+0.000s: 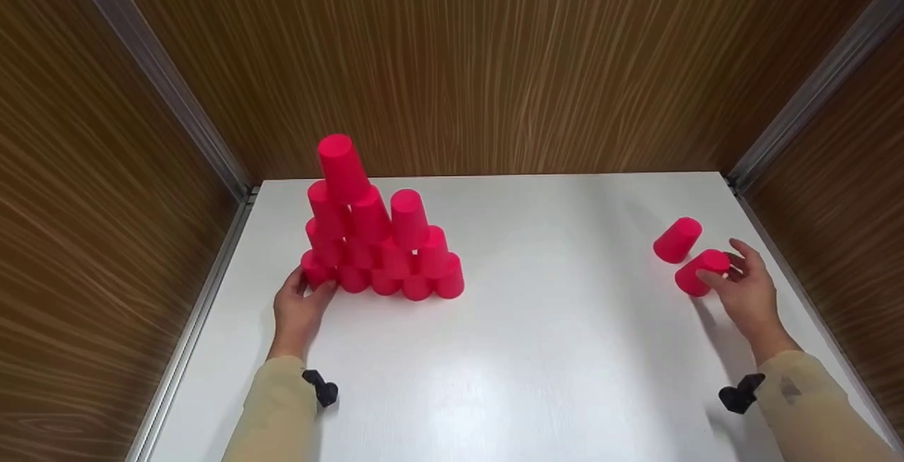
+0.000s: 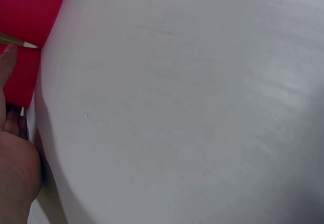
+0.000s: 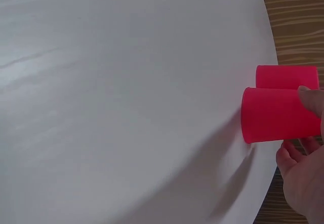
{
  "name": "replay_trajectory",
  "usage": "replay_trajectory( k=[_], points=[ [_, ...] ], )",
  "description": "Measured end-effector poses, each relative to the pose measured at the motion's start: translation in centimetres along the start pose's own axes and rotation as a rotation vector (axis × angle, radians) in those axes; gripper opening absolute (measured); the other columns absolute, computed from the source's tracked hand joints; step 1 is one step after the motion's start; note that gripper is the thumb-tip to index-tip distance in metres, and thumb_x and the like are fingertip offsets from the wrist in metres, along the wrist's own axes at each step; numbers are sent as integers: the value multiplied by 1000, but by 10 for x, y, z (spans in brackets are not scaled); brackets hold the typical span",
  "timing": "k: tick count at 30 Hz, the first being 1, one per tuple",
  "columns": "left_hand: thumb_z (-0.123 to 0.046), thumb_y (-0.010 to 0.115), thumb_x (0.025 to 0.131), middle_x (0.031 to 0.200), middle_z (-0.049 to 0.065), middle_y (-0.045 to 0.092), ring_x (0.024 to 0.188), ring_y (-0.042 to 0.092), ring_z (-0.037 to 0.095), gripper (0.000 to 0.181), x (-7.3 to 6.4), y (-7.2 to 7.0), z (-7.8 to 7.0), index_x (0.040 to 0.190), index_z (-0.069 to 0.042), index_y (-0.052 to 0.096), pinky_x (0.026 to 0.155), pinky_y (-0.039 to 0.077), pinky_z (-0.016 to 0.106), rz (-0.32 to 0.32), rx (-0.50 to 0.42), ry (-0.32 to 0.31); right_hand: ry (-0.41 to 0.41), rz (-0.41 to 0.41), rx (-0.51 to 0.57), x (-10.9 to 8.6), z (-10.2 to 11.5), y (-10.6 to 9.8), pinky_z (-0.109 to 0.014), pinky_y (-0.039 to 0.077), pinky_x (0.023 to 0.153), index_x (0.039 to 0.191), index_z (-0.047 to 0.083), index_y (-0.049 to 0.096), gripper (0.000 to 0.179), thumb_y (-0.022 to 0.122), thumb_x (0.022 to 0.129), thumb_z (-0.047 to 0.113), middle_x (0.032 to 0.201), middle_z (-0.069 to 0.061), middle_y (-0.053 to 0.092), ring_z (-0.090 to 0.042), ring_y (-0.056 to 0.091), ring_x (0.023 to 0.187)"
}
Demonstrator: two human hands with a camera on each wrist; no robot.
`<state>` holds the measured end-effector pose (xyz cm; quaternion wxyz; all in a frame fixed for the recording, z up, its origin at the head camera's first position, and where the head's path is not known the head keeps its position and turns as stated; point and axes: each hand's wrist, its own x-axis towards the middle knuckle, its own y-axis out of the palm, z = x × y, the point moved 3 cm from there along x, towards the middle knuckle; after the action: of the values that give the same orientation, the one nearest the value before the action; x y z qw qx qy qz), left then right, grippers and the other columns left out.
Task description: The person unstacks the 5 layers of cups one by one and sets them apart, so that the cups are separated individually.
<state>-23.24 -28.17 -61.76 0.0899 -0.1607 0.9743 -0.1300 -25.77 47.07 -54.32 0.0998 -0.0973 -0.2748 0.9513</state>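
Note:
A stepped pyramid of upside-down red plastic cups (image 1: pixel 371 215) stands on the left of the table, with one cup (image 1: pixel 342 169) on top. My left hand (image 1: pixel 300 310) grips the leftmost bottom cup (image 1: pixel 318 268), thumb at its front and fingers around its left side. The left wrist view shows the thumb against that cup (image 2: pixel 24 77). Far to the right, my right hand (image 1: pixel 752 299) holds another red cup (image 1: pixel 696 275) near its narrow end, between thumb and fingers. Just behind it a second loose cup (image 1: pixel 676 241) stands upside down; the two overlap in the right wrist view.
The white table (image 1: pixel 551 321) is bounded by a wood-grain panel (image 1: pixel 494 66) at the back and by similar panels at left and right. Metal strips run along its sides. A small black device (image 1: pixel 741 393) sits at each sleeve cuff.

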Motion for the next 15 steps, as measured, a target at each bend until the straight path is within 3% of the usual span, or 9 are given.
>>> replay_trajectory(
  k=[4, 7, 11, 15],
  points=[
    [-33, 78, 99, 169, 5, 39, 158, 30, 24, 80, 0, 1, -1, 167, -20, 38, 122, 39, 39, 10, 8, -5, -5, -34, 17, -3, 25, -10, -35, 40, 121, 171, 31, 16, 91, 71, 100, 47, 172, -19, 25, -46, 29, 155],
    [-33, 78, 99, 169, 4, 38, 159, 29, 24, 80, 0, 0, -2, 167, -20, 37, 123, 38, 39, 9, 10, -9, -57, -75, 40, -8, 55, -12, -36, 34, 125, 170, 34, 21, 87, 72, 101, 44, 172, -13, 29, -38, 31, 156],
    [-35, 77, 99, 170, 3, 37, 159, 28, 23, 82, 0, -1, -3, 168, -21, 34, 123, 38, 39, 16, 17, -25, -170, -96, 54, -16, 105, -4, -29, 37, 122, 168, 33, 29, 80, 73, 101, 36, 168, -10, 39, -31, 40, 153],
    [-36, 77, 99, 171, 3, 36, 159, 29, 23, 84, -1, -1, -3, 168, -22, 33, 122, 39, 39, 25, 8, -33, -320, -77, 92, -27, 158, 16, -26, 43, 117, 164, 30, 37, 75, 76, 100, 26, 158, -9, 51, -27, 50, 145]
  ],
)
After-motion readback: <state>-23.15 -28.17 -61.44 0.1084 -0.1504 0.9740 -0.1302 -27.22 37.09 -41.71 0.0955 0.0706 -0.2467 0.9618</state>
